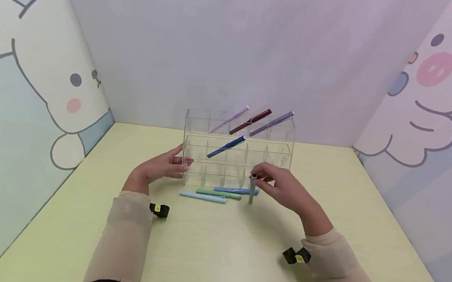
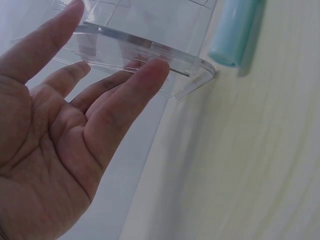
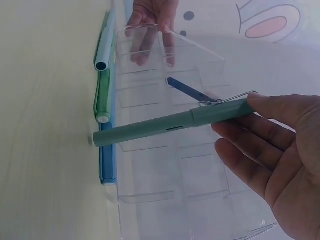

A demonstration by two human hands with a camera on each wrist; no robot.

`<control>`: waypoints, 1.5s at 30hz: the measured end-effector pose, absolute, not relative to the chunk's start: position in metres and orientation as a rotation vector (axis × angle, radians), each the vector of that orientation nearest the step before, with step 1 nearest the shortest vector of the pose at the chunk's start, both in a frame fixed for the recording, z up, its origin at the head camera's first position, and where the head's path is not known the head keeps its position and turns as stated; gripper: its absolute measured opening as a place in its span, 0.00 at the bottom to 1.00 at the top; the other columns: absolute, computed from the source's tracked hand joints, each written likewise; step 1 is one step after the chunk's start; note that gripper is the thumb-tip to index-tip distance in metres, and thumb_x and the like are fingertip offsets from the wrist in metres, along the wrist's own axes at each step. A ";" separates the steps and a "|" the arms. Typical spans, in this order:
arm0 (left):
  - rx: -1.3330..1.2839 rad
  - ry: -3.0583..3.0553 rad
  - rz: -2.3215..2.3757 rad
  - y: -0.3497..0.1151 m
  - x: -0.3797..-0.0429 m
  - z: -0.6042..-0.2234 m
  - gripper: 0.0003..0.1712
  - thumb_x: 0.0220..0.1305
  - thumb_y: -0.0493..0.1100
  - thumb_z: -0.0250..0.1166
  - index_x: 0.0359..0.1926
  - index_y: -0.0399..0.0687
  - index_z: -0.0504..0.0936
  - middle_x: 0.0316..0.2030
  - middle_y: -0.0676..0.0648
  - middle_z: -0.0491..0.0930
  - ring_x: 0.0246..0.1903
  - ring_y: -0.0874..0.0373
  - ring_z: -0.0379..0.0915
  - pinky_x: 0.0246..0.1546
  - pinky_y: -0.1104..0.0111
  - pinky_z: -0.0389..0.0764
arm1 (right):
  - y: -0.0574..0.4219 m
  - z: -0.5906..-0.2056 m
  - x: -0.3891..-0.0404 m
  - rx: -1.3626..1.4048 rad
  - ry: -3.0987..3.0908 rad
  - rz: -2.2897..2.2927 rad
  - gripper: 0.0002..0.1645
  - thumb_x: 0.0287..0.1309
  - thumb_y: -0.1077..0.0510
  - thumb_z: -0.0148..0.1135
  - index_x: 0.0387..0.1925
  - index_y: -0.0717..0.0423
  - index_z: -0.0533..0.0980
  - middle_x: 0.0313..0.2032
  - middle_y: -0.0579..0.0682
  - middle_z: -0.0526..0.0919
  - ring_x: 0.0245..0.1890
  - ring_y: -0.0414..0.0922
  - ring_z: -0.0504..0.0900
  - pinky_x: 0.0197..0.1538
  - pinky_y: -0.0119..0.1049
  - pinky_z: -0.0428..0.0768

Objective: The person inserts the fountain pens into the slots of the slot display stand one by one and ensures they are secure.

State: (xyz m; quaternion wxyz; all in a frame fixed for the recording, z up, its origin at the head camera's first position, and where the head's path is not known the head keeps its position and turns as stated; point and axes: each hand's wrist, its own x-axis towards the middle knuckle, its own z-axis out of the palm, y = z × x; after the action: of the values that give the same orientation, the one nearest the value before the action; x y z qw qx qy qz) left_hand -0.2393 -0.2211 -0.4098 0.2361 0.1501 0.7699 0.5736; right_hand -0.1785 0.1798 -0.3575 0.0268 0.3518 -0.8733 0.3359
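Observation:
A clear acrylic pen rack point(image 1: 236, 164) with tiered compartments stands on the table. My left hand point(image 1: 160, 166) is at its left side, fingers extended along the side panel. In my right hand point(image 1: 286, 191), the thumb and fingers pinch a grey-green pen point(image 3: 150, 128) by its clip end. That pen hangs roughly upright before the lower right of the rack, its other end pointing down at the table. Slanted in the top tier are a pale pink pen point(image 1: 229, 120), a dark red pen point(image 1: 250, 122) and a purple pen point(image 1: 272, 124). A dark blue pen point(image 1: 226, 147) leans in the middle tier.
Along the rack's front lie a light blue pen point(image 1: 202, 197), a green pen point(image 1: 218, 194) and a blue pen point(image 1: 230, 190). The pale wooden table point(image 1: 217, 251) has cartoon-printed panels on both sides and a plain back panel point(image 1: 233, 48).

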 end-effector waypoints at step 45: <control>0.402 2.116 1.574 -0.222 -0.241 -0.411 0.54 0.67 0.51 0.65 0.77 0.74 0.35 0.71 0.45 0.65 0.67 0.45 0.66 0.62 0.53 0.75 | 0.174 -0.323 -0.230 0.646 -2.180 1.529 0.22 0.66 0.57 0.62 0.57 0.61 0.68 0.36 0.53 0.82 0.31 0.41 0.86 0.37 0.33 0.87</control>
State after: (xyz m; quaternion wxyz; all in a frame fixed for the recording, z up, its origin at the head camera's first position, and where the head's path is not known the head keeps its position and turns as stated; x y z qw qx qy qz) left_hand -0.2408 -0.2219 -0.4113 0.2349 0.1466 0.7710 0.5734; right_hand -0.2302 0.1736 -0.3235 0.1996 0.2309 -0.7796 0.5468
